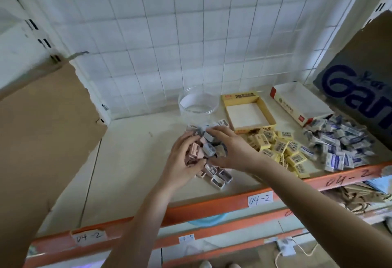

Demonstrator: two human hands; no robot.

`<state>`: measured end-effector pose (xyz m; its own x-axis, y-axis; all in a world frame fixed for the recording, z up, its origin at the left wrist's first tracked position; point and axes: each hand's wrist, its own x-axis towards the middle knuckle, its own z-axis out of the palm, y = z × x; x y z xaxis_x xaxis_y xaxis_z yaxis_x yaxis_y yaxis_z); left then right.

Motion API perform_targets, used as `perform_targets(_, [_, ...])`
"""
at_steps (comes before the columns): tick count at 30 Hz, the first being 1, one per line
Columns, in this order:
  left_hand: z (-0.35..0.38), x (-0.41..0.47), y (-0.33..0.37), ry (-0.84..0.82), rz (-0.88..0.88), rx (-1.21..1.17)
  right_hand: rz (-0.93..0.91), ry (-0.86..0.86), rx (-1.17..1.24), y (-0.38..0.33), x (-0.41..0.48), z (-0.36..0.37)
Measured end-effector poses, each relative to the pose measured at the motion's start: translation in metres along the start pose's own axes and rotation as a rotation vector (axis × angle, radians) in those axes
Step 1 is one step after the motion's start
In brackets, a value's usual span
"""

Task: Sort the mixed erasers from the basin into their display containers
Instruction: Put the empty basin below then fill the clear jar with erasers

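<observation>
The person is at the gathering step. Three kinds of eraser lie in separate heaps on the cream shelf board (135,151), and both hands are on the nearest one. The left hand (184,159) curls its fingers round the pink side of the heap of small pink, grey and white block erasers (218,179). The right hand (233,151) arches over the grey ones with its thumb tucked beneath, so together the hands cup a double handful. A few pieces lie loose on the board just below the wrists. Straight behind stands the clear round plastic jar (197,114), open-topped, with nothing in it that I can see. I'd judge the next move is to lift that handful without spilling and tip it into the jar's mouth. Just right of the jar, the open yellow cardboard box (267,112) shows a bare white floor, and the long white cardboard box with a red end (301,102) beyond it is bare too. Their likely contents wait in front: the pile of yellow-sleeved erasers (280,147) and, beside it, the pile of blue-and-white wrapped erasers (341,147).
</observation>
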<state>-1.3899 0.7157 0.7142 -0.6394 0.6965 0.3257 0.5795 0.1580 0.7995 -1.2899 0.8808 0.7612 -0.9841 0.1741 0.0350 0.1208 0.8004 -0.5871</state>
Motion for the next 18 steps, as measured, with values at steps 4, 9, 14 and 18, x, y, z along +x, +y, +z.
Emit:
perform_targets(4, [0.001,-0.001,-0.006,0.048,-0.051,-0.028,-0.035,0.068,0.065,-0.004,0.004,0.018])
perform_targets(9, [-0.001,0.000,-0.006,0.088,-0.050,0.064,-0.148,0.123,0.053,-0.003,0.001,0.035])
perform_targets(14, [0.001,0.001,-0.005,0.122,0.024,0.161,-0.144,0.073,-0.096,-0.006,0.003,0.039])
perform_targets(18, [0.000,0.003,0.000,0.144,-0.026,0.178,-0.070,0.089,-0.113,-0.006,0.010,0.038])
